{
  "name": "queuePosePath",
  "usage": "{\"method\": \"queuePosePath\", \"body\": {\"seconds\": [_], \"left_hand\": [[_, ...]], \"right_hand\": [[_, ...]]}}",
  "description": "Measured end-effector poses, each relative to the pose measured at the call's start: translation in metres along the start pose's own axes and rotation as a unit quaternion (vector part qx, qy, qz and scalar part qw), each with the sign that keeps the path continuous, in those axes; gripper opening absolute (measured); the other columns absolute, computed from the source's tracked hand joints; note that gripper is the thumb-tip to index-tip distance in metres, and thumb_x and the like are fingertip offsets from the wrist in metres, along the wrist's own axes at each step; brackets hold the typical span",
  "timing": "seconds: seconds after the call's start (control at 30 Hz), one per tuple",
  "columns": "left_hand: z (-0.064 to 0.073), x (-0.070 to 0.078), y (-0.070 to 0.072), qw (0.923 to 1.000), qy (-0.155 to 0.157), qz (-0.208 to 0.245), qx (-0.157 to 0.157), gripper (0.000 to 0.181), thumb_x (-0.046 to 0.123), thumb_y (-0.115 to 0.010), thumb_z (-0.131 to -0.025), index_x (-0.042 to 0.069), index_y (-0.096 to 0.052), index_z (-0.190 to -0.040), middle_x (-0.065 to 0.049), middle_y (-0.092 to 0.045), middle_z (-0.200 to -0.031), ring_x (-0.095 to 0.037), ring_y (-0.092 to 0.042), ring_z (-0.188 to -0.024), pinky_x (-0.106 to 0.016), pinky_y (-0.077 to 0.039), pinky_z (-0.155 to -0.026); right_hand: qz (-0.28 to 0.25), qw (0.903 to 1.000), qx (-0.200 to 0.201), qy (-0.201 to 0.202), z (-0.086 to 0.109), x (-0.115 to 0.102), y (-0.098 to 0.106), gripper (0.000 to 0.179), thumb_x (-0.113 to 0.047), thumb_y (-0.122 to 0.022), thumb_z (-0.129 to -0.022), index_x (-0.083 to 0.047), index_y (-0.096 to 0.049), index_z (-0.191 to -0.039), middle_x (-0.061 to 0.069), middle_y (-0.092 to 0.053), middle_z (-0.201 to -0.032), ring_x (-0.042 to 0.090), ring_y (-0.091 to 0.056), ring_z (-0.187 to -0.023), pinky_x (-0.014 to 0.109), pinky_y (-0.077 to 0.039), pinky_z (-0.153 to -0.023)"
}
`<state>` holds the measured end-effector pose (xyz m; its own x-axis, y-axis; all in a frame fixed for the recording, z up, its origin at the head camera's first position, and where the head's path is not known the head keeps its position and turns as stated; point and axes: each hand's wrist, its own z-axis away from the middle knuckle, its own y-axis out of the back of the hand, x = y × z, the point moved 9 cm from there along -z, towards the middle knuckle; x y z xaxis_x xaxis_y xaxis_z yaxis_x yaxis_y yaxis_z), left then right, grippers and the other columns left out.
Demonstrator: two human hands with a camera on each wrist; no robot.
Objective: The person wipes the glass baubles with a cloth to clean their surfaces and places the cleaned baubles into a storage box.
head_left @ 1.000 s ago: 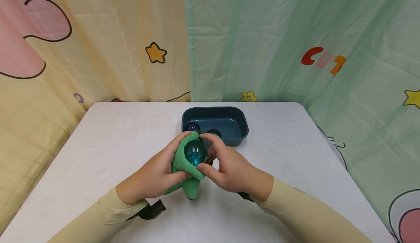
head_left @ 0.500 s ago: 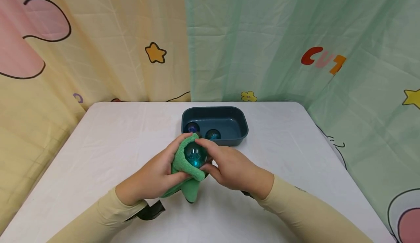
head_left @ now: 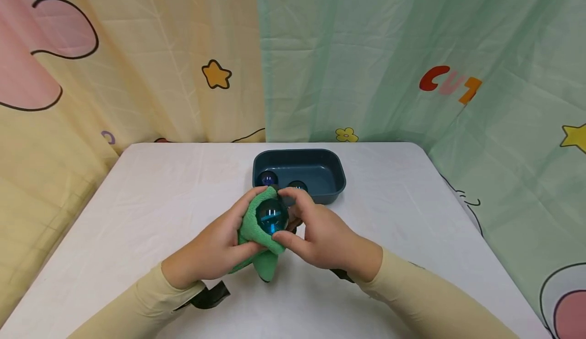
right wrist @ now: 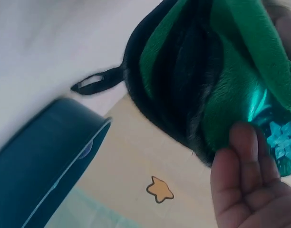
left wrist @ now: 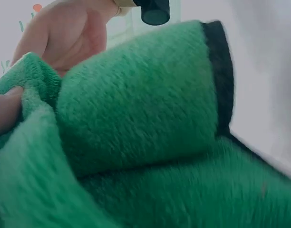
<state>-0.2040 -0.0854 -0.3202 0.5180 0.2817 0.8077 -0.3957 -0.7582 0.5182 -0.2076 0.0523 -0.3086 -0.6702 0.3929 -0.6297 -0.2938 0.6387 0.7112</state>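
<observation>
A clear teal ball (head_left: 272, 217) sits in a folded green towel (head_left: 251, 227) in front of me in the head view. My left hand (head_left: 212, 247) grips the towel from the left, cupping it round the ball. From the other side, my right hand (head_left: 320, 232) holds the ball between its thumb and fingers. The right wrist view shows fingers behind the ball, which has a pale snowflake-like shape inside. Plush towel (left wrist: 136, 99) fills most of the left wrist view, its dark edging hanging down. The ball's far left side is hidden in the cloth.
A dark blue rectangular box (head_left: 340, 189) stands beyond my hands on the white table (head_left: 398, 196). Inside it lie a purplish ball (head_left: 267, 178) and a teal ball (head_left: 298, 185), partly covered by my hands. Patterned curtains (head_left: 366, 49) hang behind the table.
My right fingers and thumb drew in over the ball, then spread back out around it. The ball's highlights have shifted within the towel. My left hand stays nearly where it was.
</observation>
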Motion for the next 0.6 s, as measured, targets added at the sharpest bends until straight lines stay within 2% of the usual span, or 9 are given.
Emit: {"method": "queuePosePath", "body": {"seconds": [0.07,0.13,0.27,0.33,0.47,0.6], "left_hand": [[0.0,-0.001,0.002,0.9999,-0.001,0.011,0.004,0.085,0.007,-0.074,-0.097,0.022,-0.024,-0.165,-0.002,-0.057,-0.146,-0.015,-0.061,-0.125,-0.026,-0.049,-0.108],[0.001,-0.001,0.003,0.9998,-0.001,0.02,0.003,0.086,0.006,-0.073,-0.098,0.022,-0.023,-0.166,-0.002,-0.057,-0.148,-0.015,-0.062,-0.126,-0.024,-0.048,-0.11],[0.0,-0.001,0.001,0.9998,-0.001,0.022,-0.004,0.086,0.007,-0.072,-0.099,0.022,-0.021,-0.166,-0.003,-0.055,-0.151,-0.016,-0.061,-0.129,-0.024,-0.047,-0.111],[0.0,0.0,0.001,0.9999,0.001,0.014,-0.004,0.085,0.009,-0.073,-0.099,0.023,-0.022,-0.166,-0.002,-0.053,-0.152,-0.016,-0.06,-0.129,-0.024,-0.047,-0.111],[0.0,0.001,-0.001,1.0,0.002,0.004,-0.007,0.084,0.013,-0.074,-0.099,0.022,-0.023,-0.165,-0.002,-0.053,-0.151,-0.017,-0.059,-0.128,-0.026,-0.049,-0.111],[0.001,0.001,-0.004,0.9999,0.004,0.007,-0.01,0.083,0.013,-0.074,-0.099,0.019,-0.024,-0.165,-0.003,-0.055,-0.148,-0.016,-0.06,-0.125,-0.026,-0.051,-0.108]], "right_hand": [[0.021,0.9994,-0.009,0.027,0.0,-0.004,0.0,0.067,-0.013,-0.072,-0.1,-0.003,-0.031,-0.152,0.004,-0.075,-0.104,0.008,-0.071,-0.089,0.024,-0.058,-0.079],[0.047,0.9977,-0.012,0.047,0.0,-0.007,-0.001,0.065,-0.009,-0.071,-0.1,-0.005,-0.032,-0.153,0.006,-0.074,-0.11,0.012,-0.073,-0.095,0.025,-0.059,-0.085],[0.109,0.9919,-0.003,0.066,0.001,-0.008,0.001,0.061,-0.009,-0.073,-0.1,-0.005,-0.04,-0.151,0.009,-0.074,-0.117,0.016,-0.074,-0.097,0.027,-0.06,-0.086],[0.122,0.9903,0.001,0.066,0.001,-0.007,0.0,0.061,-0.013,-0.074,-0.099,-0.002,-0.04,-0.149,0.007,-0.075,-0.112,0.014,-0.074,-0.094,0.027,-0.06,-0.084],[0.085,0.9958,-0.007,0.034,0.001,-0.002,-0.001,0.056,-0.02,-0.072,-0.101,0.002,-0.042,-0.142,0.003,-0.075,-0.095,0.007,-0.068,-0.08,0.022,-0.057,-0.073],[0.037,0.9992,-0.005,-0.013,0.0,0.004,-0.002,0.041,-0.022,-0.068,-0.104,0.003,-0.05,-0.132,-0.001,-0.071,-0.082,0.002,-0.06,-0.069,0.02,-0.052,-0.064]]}}
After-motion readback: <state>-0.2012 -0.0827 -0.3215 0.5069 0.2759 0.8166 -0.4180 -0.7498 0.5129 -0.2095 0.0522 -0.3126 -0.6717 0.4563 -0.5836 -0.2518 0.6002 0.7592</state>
